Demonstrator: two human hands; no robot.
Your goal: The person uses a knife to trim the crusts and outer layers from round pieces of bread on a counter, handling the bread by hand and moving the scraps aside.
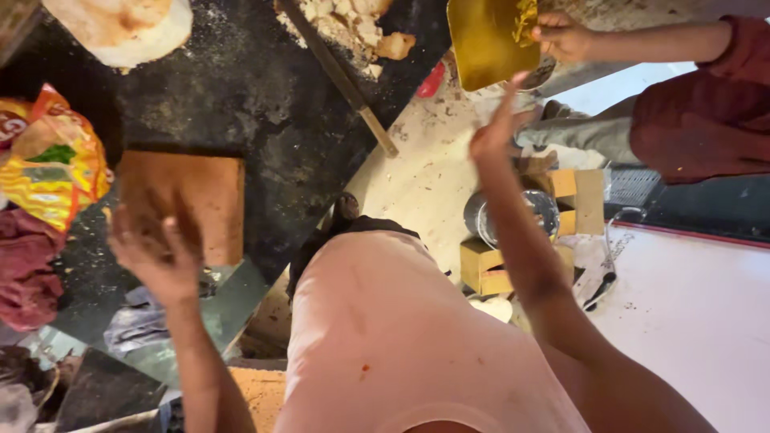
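Dark and flour-dusted, the desk is filling the upper left of the view, with pale floor spreading away to the right. Looking down at the person, I am seeing the left hand hovering over a brown wooden block near the desk's edge; the picture is blurring there, so I cannot tell whether its fingers are gripping the block or only touching it. The block is looking stiff, solid and fairly heavy, best taken by its flat sides. The right hand is reaching up with fingers spread and empty, just below a yellow tray that a co-worker's hand is holding by its corner (a yellowish crumbly lump is sitting on it). That tray is appearing thin, rigid and light, likely slippery if greasy, so its rim would be the place to grip.

Further out, a long wooden stick is lying slantwise across the desk beside crumbled dough pieces, a round flatbread is resting at the top left, and a bright printed packet is sitting at the left edge. Small cardboard boxes and a steel bowl are standing on the floor.
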